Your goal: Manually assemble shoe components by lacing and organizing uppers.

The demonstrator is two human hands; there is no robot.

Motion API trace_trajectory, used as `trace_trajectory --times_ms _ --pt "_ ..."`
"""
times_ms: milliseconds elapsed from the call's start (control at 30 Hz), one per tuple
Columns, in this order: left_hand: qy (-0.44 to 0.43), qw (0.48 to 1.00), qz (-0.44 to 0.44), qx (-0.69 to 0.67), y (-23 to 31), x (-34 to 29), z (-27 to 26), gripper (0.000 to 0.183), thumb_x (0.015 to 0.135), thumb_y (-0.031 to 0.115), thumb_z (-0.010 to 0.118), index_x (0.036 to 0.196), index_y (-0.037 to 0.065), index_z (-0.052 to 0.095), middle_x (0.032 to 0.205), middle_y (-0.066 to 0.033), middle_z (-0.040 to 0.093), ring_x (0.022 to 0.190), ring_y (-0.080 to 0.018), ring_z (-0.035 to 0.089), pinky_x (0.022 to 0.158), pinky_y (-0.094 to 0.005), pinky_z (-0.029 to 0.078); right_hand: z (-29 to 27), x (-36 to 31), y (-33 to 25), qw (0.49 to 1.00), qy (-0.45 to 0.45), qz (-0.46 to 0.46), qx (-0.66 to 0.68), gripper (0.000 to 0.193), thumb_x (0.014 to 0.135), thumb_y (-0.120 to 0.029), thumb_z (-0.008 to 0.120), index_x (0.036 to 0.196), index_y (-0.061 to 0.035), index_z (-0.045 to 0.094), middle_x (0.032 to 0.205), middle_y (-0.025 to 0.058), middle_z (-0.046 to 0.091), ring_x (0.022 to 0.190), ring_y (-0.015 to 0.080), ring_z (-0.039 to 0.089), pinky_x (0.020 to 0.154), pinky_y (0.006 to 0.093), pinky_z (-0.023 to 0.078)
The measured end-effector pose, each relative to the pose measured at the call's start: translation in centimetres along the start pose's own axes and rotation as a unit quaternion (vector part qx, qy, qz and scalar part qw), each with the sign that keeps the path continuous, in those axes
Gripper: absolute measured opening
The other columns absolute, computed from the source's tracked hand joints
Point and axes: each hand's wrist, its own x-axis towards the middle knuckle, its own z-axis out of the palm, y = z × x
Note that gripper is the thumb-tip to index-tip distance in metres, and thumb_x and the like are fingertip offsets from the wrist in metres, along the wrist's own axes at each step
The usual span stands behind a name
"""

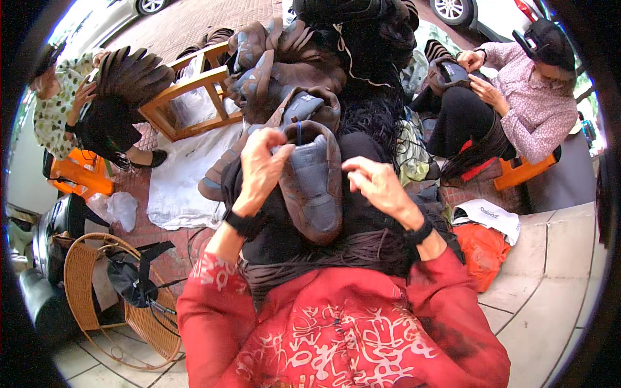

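A brown shoe upper (pixel 315 194) with a blue-grey tongue and toe lies across my lap, toe toward me. My left hand (pixel 260 169) is at its upper left edge, thumb and fingers closed on the rim of the opening. To the right of the upper, a little apart from it, my right hand (pixel 381 186) hovers with fingers bent together in a pinch. Whatever sits in that pinch is too small to make out. Dark laces (pixel 336 254) lie in a bundle over my lap. Past the upper, more brown and blue-grey uppers (pixel 284 77) are heaped.
A wooden stool frame (pixel 187 97) stands on white sheeting at the left. People sit at work on both sides, one holding a shoe upper (pixel 446 74), the other beside stacked uppers (pixel 132 74). A wicker chair (pixel 97 291) and an orange bag (pixel 482 252) flank me.
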Motion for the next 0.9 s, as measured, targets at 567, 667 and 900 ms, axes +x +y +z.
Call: trace_trajectory --times_ms 567,667,900 --pt "-0.156 0.929 -0.306 -0.135 0.5 -7.5 1.2 0.02 0.078 0.016 0.062 0.069 0.001 0.054 0.059 -0.0016 0.052 0.048 -0.0074 0.049 0.044 -0.0206 0.044 4.5 -1.0 2.4 0.986 0.059 -0.104 -0.12 0.01 0.073 -0.013 0.06 0.077 -0.0042 0.061 0.072 0.0121 0.057 0.067 0.0279 0.057 0.06 0.0339 0.046" --pt "-0.148 0.904 -0.341 -0.21 -0.2 -7.4 1.2 0.022 0.077 0.018 0.063 0.068 0.001 0.054 0.058 -0.0026 0.053 0.048 -0.0092 0.051 0.044 -0.0214 0.045 4.5 -1.0 2.6 0.99 0.082 -0.114 -0.027 0.01 0.073 -0.012 0.06 0.077 -0.0029 0.061 0.071 0.0125 0.058 0.067 0.0277 0.058 0.06 0.0332 0.046" --pt "-0.17 0.894 -0.364 -0.2 -0.7 -7.2 1.3 0.021 0.077 0.019 0.063 0.07 0.003 0.052 0.059 -0.0022 0.052 0.046 -0.0095 0.051 0.044 -0.0211 0.045 5.1 -0.6 3.3 0.975 0.086 -0.164 -0.118 0.012 0.072 -0.005 0.06 0.084 -0.0017 0.06 0.072 0.0115 0.057 0.066 0.0257 0.058 0.059 0.0307 0.046"
